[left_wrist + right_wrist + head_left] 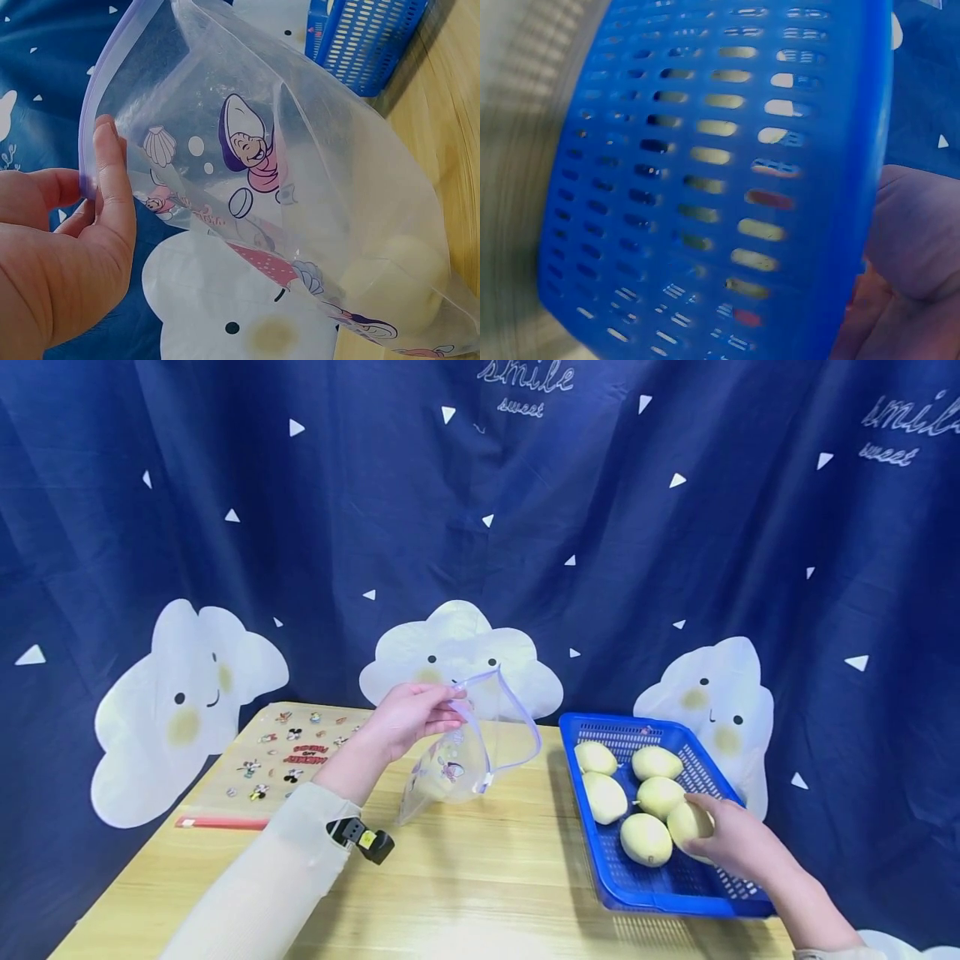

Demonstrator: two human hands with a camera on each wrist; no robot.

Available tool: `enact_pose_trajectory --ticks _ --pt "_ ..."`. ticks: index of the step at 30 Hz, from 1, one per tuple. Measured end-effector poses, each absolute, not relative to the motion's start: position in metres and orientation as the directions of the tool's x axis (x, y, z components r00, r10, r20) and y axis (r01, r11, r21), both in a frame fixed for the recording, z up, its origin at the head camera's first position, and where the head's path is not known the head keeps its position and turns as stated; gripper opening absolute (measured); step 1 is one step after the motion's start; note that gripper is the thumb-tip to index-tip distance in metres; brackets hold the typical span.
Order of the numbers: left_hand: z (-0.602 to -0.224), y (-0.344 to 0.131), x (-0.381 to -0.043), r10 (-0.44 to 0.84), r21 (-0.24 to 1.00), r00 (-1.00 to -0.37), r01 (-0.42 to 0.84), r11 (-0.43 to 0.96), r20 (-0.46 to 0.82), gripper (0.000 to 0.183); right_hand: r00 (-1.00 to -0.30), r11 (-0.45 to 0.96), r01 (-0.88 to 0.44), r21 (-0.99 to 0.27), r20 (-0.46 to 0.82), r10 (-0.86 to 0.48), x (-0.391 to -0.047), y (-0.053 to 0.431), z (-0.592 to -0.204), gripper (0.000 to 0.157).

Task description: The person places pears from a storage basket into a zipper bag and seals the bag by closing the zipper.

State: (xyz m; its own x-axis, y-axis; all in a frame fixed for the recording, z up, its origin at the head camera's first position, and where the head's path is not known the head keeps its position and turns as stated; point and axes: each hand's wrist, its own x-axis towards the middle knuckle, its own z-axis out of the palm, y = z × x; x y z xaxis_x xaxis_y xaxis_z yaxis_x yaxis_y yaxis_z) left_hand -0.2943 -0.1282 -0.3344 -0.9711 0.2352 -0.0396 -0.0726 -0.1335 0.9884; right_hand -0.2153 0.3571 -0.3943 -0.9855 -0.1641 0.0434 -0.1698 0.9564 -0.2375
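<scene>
My left hand (422,714) pinches the purple zip rim of a clear zip bag (457,760) printed with cartoon figures, its mouth open. Inside the bag's lower end a pale round fruit (397,285) shows through the plastic. To the right, my right hand (738,839) grips a pale yellow pear (686,828) in a blue plastic basket (611,887), fingers over its top and thumb at its near side. Several more pears (646,840) lie in the basket beside it. The right wrist view shows mostly the slotted basket wall (705,150), which hides the fingers and pear.
A flat printed bag (258,760) with a red slider edge lies on the left of the wooden table (480,868). Behind the table hangs a dark blue curtain (420,518) with white clouds and triangles.
</scene>
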Motion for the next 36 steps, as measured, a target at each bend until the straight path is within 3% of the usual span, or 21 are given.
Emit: enact_pose_trajectory --ticks 17,36 --pt "-0.334 -0.13 -0.295 0.237 0.99 -0.97 -0.078 -0.117 -0.049 0.04 -0.976 0.894 -0.13 -0.429 0.213 -0.04 -0.222 0.317 -0.359 0.086" --pt "-0.333 -0.128 -0.296 0.251 0.99 -0.967 -0.079 -0.114 -0.049 0.039 -0.956 0.794 -0.225 -0.564 0.286 -0.068 -0.233 0.235 -0.321 0.085"
